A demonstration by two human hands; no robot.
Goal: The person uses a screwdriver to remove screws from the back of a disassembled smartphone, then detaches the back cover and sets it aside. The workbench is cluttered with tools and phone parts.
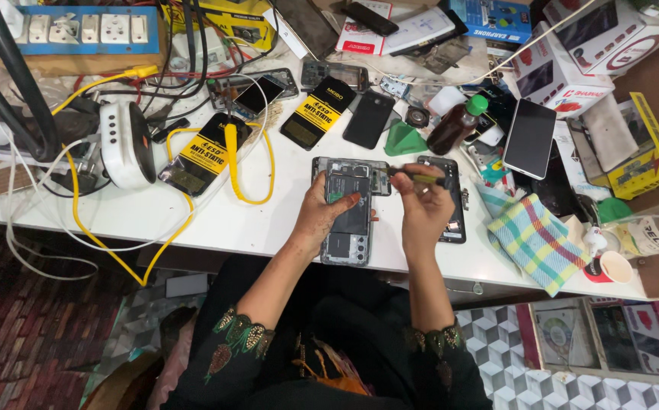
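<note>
An opened phone (350,216) with its back off lies near the front edge of the white table (215,220), showing its dark battery and circuit boards. My left hand (322,216) rests on the phone's left side and holds it steady. My right hand (424,209) grips a thin dark tool with a yellow-green band (420,178), whose tip points left at the phone's upper right corner. A dark phone back cover (455,199) lies under my right hand, partly hidden by it.
Other phones (529,138), two black anti-static bags (202,154), a brown bottle with a green cap (456,124), a green wedge (404,140), a checked cloth (536,241), yellow cable (252,171), a white device (126,143), a power strip (86,29) and boxes (565,68) crowd the table.
</note>
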